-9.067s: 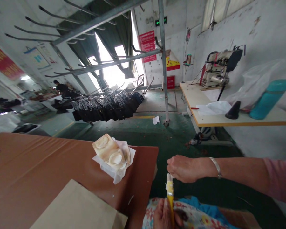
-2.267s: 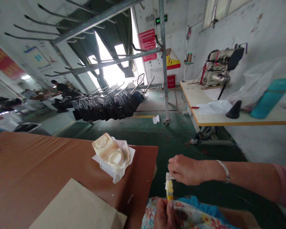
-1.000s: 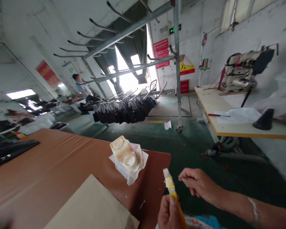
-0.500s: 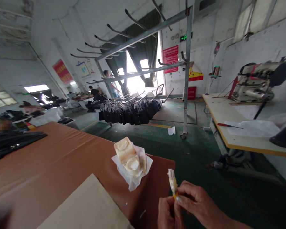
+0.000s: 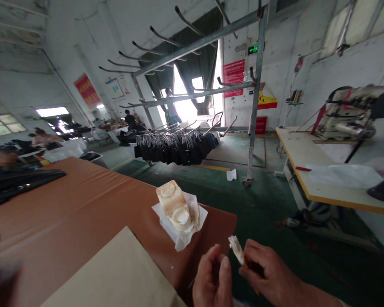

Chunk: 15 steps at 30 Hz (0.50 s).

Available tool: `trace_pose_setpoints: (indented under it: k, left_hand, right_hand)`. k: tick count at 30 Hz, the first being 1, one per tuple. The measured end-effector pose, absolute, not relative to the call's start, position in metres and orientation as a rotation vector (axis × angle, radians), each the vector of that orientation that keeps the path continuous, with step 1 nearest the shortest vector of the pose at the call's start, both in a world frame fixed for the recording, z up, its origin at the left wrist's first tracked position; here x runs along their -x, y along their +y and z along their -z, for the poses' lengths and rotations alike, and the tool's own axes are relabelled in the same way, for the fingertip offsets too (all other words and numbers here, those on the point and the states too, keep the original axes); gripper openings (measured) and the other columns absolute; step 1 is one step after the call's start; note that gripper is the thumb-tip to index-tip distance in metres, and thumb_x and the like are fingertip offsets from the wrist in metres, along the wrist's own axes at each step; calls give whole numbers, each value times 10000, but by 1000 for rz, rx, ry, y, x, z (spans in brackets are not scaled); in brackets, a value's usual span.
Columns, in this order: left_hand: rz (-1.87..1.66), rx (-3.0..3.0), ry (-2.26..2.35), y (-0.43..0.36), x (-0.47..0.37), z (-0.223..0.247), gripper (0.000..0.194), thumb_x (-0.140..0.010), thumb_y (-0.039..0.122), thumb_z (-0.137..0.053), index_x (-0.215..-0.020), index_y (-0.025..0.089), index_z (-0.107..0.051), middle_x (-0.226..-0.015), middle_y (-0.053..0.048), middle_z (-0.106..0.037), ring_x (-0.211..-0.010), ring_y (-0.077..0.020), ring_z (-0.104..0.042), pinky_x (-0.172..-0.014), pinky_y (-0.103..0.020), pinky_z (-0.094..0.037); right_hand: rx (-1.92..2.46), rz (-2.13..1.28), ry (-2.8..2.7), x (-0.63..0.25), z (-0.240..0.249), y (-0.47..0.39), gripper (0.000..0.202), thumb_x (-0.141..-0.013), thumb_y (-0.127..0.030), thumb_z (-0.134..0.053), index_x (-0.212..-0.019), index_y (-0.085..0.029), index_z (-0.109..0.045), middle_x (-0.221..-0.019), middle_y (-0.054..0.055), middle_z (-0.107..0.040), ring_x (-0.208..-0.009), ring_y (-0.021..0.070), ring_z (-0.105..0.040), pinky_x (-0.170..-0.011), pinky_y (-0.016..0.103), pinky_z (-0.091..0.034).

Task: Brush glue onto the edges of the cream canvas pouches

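In my right hand (image 5: 269, 266), closed around its handle, is a small brush (image 5: 237, 250) whose tip is caked with whitish paste. The brush points up and to the left, past the table's corner. Just left of it is my left hand (image 5: 213, 275), with bent fingers, a gap between thumb and forefinger, and nothing visible in them. Beyond both hands, a stained cream plastic container (image 5: 174, 202) with round hollows rests on crumpled white paper (image 5: 179, 244). A large beige sheet (image 5: 115, 273) lies on the table, left of my left hand.
Brown sheeting covers the table (image 5: 92, 192). A wheeled metal rack (image 5: 254, 98) with black bags (image 5: 169, 153) on it stands ahead. To the right is a sewing machine (image 5: 348, 113) on a bench (image 5: 326, 183). A dark blurred object (image 5: 3, 268) shows at lower left. Other people work further back.
My left hand has come away from the brush and moved left. The brush has tilted further left in my right hand. The view has shifted slightly.
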<state>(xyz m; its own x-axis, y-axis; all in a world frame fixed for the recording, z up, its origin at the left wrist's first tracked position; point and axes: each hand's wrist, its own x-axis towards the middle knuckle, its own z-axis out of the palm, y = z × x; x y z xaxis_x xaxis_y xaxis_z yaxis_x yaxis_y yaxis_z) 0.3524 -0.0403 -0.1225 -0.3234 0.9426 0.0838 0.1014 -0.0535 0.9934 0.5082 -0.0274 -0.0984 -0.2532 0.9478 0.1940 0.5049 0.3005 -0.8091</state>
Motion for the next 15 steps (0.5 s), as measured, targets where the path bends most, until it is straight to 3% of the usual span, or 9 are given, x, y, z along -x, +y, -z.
trace_pose_setpoints:
  k: [6, 15]
  left_hand:
    - [-1411, -1344, 1239, -35, -341, 78, 430, -775, 539, -662, -977, 162, -709, -804, -54, -677, -719, -157, -646, -660, -218, -528]
    - [-1341, -1634, 1459, -40, -344, 84, 336, -824, 505, -610, -689, 200, -657, -642, -20, -618, -597, -139, -573, -555, -205, -451]
  right_hand:
    - [1233, -719, -1979, -512, 105, -35, 184, -854, -194, -580, -699, -185, -482, -761, 17, -505, -678, 157, -477, -609, 275, -355]
    - [1195, -593, -2095, -518, 100, -38, 140, -771, -42, -527, -735, -176, -510, -754, 18, -487, -670, 144, -478, -584, 265, -327]
